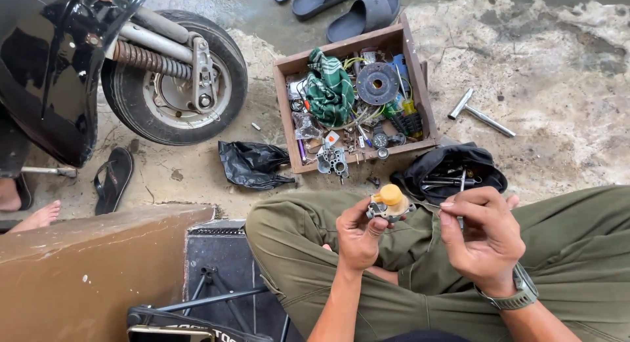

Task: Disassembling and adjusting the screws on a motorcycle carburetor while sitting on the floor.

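Left hand [357,234] grips carburetor part [389,203], right hand [482,240] just beside it.

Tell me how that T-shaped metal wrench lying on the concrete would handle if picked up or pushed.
The T-shaped wrench looks like solid bare metal, so probably stiff and heavy for its size. Its crossbar would likely stop it rolling; pushed, it should scrape or pivot on the rough concrete floor. Smooth shafts might feel slippery.

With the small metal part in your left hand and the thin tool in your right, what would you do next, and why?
Probably bring the thin tool in the right hand across to the metal part with the yellow cap, since the left hand holds it up, steady, and the tool sits apart from it.
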